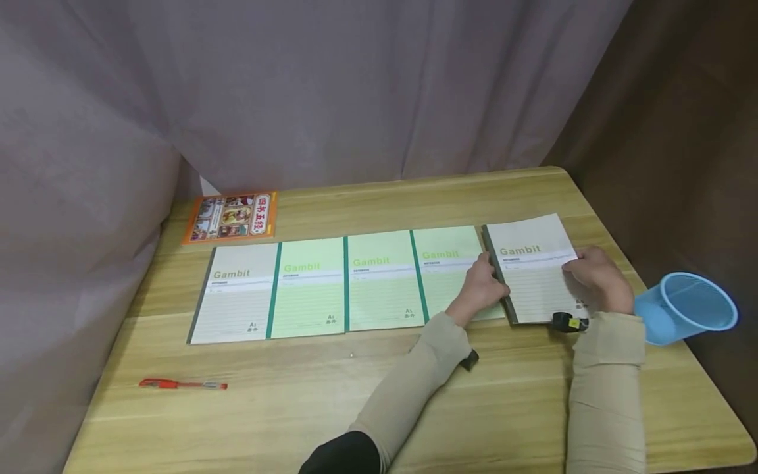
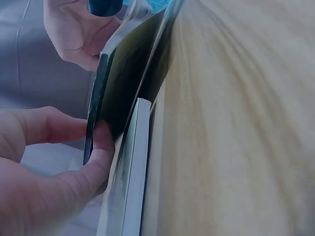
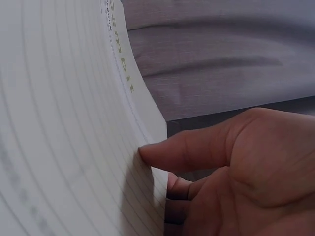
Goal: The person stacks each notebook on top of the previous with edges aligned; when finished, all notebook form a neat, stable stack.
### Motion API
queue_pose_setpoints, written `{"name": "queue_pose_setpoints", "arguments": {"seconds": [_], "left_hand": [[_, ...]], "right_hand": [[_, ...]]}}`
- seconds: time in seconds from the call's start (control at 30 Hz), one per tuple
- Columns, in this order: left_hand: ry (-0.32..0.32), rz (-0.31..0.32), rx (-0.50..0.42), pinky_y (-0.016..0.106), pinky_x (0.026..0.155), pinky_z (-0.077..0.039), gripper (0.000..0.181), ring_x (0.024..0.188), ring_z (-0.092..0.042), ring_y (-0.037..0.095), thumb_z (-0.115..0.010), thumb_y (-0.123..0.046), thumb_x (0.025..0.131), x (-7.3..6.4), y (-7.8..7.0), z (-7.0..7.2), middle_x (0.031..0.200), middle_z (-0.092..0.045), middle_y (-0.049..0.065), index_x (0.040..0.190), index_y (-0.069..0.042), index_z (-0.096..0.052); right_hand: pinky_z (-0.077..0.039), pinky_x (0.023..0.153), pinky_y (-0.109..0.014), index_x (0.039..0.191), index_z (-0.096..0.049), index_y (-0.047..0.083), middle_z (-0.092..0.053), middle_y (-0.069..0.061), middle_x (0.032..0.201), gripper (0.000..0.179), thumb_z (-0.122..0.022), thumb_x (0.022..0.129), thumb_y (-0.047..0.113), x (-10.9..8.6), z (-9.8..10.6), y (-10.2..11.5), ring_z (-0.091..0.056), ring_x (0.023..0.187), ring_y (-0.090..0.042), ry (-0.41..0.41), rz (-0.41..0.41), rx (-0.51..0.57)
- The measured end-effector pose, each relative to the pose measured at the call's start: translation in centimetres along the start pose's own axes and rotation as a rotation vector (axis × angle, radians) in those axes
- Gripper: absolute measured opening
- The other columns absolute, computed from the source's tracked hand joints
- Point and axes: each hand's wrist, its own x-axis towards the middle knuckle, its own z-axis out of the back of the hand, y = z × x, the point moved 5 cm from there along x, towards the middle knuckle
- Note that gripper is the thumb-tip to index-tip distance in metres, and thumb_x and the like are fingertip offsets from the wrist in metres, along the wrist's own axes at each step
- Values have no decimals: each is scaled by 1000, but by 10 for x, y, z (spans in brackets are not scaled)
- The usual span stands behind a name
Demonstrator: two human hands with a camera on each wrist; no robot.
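Notebook (image 1: 533, 283) pinched by both long edges, just right of the end green notebook

So it's the white Gambit, lying just right of the end green notebook (image 1: 444, 273) and roughly parallel to it, long axis running front to back. Its dark spine (image 1: 490, 243) faces that neighbour, and up close the spine edge looks tipped up. The left hand (image 1: 481, 286) is way nearer the gap: it's over the end green notebook's right side, pinching the spine between thumb and finger. The right hand (image 1: 601, 276) has the opposite edge, thumb on the cover, fingers behind. Farther right of the end green notebook there's a blue basket (image 1: 663, 322); off to its left, an orange book (image 1: 233, 217) toward the back and a red pen (image 1: 183, 384) toward the front.
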Motion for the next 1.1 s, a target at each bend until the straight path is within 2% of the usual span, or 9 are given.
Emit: {"name": "queue_pose_setpoints", "arguments": {"seconds": [0.1,0.2,0.3,0.53,0.6,0.7,0.83,0.97,1.1], "left_hand": [[-10,26,-19,23,66,-51,80,79,-61,12,-72,10,79,-1,2,2,112,-68,12,150,0,-38],[-27,39,-69,22,75,-52,82,88,-62,11,-72,9,80,-1,3,5,120,-66,14,153,-2,-36],[-27,40,-141,25,80,-53,82,97,-63,13,-71,10,81,-1,-1,11,124,-64,13,154,-4,-35],[-6,13,-278,27,76,-54,85,89,-64,15,-67,14,80,-2,-11,24,124,-60,11,155,-6,-33],[0,7,-300,27,75,-54,85,87,-64,14,-67,16,79,-3,-13,27,122,-61,10,155,-6,-33],[2,6,-316,26,74,-53,84,88,-64,12,-66,17,79,-3,-13,31,117,-63,8,154,-5,-35],[5,3,-364,29,72,-54,84,82,-65,14,-64,19,78,-3,-13,37,111,-63,7,153,-5,-36],[-8,-1,-386,35,73,-56,85,78,-64,16,-63,20,76,-3,-12,41,108,-63,6,153,-4,-37],[-26,26,-386,33,70,-56,85,79,-63,15,-64,20,75,-4,-9,44,107,-62,6,152,-5,-38]], "right_hand": [[-40,65,-36,99,-60,-16,-55,-13,86,26,-46,96,6,-1,1,0,-46,80,-30,10,-8,14],[-41,60,-34,93,-63,-10,-54,-5,78,23,-47,97,7,-3,0,1,-48,73,-24,46,-13,98],[-40,55,-31,98,-64,-11,-53,0,73,26,-46,100,8,-5,0,6,-48,66,-19,86,4,163],[-40,54,-30,113,-56,-19,-57,0,75,32,-45,104,10,-6,2,15,-49,61,-12,94,88,93],[-41,55,-28,117,-52,-22,-57,-3,80,33,-46,103,8,-8,2,17,-49,63,-10,81,104,75],[-46,62,-26,129,-43,-25,-61,-17,98,40,-45,102,5,-10,2,19,-53,73,-8,79,110,62],[-49,71,-26,137,-36,-25,-53,-32,120,46,-43,100,0,-13,2,23,-55,84,-10,100,128,71],[-47,68,-27,132,-44,-24,-57,-25,109,41,-45,96,-4,-12,3,29,-53,82,-15,75,169,57],[-43,63,-30,128,-48,-23,-54,-16,95,40,-49,92,-5,-12,0,32,-48,78,-17,33,165,42]]}}
